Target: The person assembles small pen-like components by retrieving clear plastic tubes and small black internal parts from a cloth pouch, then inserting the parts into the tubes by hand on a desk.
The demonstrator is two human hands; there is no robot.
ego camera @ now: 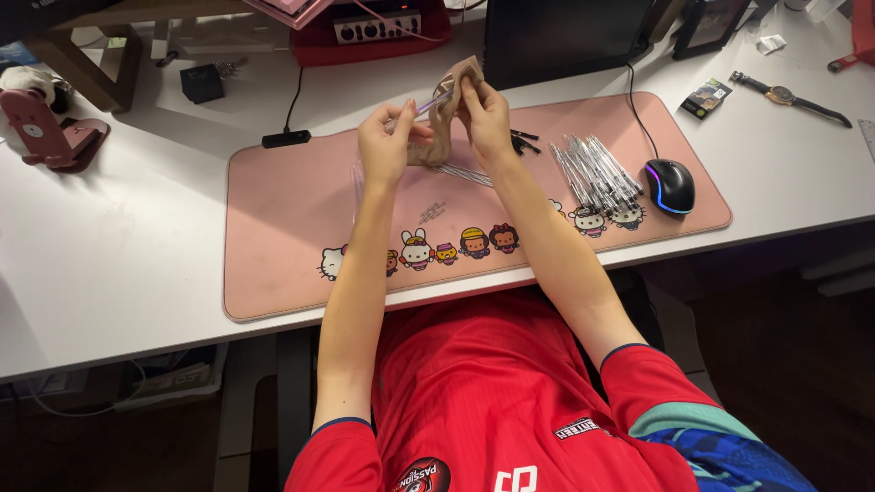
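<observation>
Above the pink mat's far edge, my right hand [483, 114] pinches the tan pouch [447, 109] open while my left hand [387, 141] grips what looks like a pen [428, 103], best slid in straight.

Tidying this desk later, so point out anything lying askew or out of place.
Little stands out. The clear pens lie in a loose slanted heap on the pink desk mat beside the mouse, and a wristwatch lies off to the side. Both hands hold a tan pouch.

Dark monitor [565, 36], small dark packet [706, 97]
</observation>
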